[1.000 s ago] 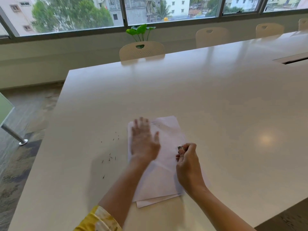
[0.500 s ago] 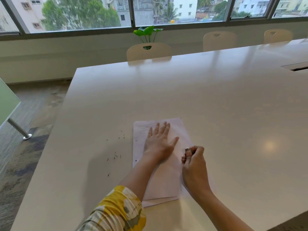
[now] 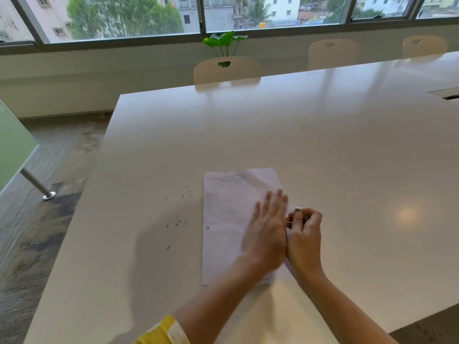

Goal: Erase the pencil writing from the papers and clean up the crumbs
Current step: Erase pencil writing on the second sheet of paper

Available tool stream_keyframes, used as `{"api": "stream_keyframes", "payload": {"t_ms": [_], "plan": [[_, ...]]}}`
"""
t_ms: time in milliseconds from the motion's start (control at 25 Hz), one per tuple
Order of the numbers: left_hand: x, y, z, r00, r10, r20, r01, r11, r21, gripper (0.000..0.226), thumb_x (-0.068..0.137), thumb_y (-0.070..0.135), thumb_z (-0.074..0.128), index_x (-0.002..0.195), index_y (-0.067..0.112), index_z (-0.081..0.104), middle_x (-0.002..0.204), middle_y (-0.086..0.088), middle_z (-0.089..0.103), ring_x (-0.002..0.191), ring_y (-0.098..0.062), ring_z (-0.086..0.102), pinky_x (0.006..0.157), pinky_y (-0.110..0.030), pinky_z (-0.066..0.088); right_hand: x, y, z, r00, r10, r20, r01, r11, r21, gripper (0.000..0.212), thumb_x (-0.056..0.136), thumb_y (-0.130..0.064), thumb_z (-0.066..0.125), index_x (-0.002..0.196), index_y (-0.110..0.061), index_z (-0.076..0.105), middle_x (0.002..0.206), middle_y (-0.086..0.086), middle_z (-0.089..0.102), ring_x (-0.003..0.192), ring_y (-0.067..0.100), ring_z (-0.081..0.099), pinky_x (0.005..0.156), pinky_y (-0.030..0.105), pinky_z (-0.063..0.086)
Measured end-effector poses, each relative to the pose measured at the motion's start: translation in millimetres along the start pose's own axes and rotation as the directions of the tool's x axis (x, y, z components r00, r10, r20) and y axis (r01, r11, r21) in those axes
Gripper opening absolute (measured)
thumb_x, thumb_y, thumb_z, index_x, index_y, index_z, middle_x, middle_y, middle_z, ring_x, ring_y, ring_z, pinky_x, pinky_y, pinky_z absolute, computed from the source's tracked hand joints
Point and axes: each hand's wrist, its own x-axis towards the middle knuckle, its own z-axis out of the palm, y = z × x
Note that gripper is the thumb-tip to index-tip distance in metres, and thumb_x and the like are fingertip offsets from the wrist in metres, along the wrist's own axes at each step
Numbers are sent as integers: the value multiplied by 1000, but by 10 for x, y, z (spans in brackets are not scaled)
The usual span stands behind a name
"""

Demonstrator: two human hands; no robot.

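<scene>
Head view: left hand (image 3: 267, 228) is lying flat on the white sheets of paper (image 3: 224, 227), fingers straight and a little spread, palm down, blurred so fingertip detail is unclear; it is holding nothing, only pressing on the top sheet. Right hand (image 3: 305, 240) is sitting just right of the left hand, touching its edge, fingers curled in, pinching a small pale eraser (image 3: 297, 210) at the fingertips; the eraser is poking out above the knuckles, at the right edge of the paper. The paper is lying under both hands on the glossy white rectangular table (image 3: 323, 135), stretching away from the left hand toward the far side, with faint pencil lines (image 3: 232, 178) near its top edge beyond the left fingertips. A second sheet is peeking out under the right wrist. Dark eraser crumbs (image 3: 177, 222) are lying scattered on the bare tabletop well to the left of the left hand, off the paper, more specks (image 3: 186, 192) further up; one dark speck (image 3: 208, 228) is sitting on the sheet left of the left hand. A yellow patterned sleeve (image 3: 161, 332) is showing on the left arm at the bottom edge. Far past the hands, beige plastic chairs (image 3: 227, 70) are standing at the table's far side, a green leafy plant (image 3: 224, 42) behind them under the window
</scene>
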Motion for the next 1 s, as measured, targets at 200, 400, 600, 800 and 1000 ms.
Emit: {"api": "stream_keyframes", "payload": {"t_ms": [200,400,600,800,1000], "plan": [[-195,-11,129,978,-164,129,152,983,98,66,103,50,1,157,17,-17,162,2,-29,147,-15,-31,121,-39,-18,23,20,-57,994,77,77,-85,992,98,9,107,-18,39,100,-19,44,105,-2,60,94,7,64,79,22,47],[-266,-504,-30,920,-391,35,388,918,80,75,101,58,13,156,19,-20,161,5,-31,147,-15,-32,120,-39,-21,1,12,-35,995,-16,100,16,1000,0,17,106,-12,37,94,-24,42,101,-6,60,89,-8,57,81,14,41],[-93,-1178,-462,752,-652,-97,644,697,316,70,104,36,18,156,6,-18,162,-9,-30,146,-29,-35,118,-45,-23,-22,3,-28,992,-22,123,28,999,-45,16,106,-13,39,95,-23,44,100,-7,61,80,-13,56,72,3,41],[-12,-483,-207,986,-160,40,152,974,167,64,108,27,21,155,9,-19,162,-3,-28,150,-23,-27,123,-39,-13,-32,18,-23,991,-50,128,53,998,-22,15,105,-12,40,95,-21,45,97,-5,62,76,-10,58,72,11,44],[251,-266,77,987,-7,160,-4,998,69,63,107,42,19,160,17,-4,168,2,-12,152,-11,-17,124,-36,-11,24,86,-24,983,8,182,-26,995,96,15,105,-12,41,95,-20,48,78,-4,66,69,11,61,69,31,50]]}}
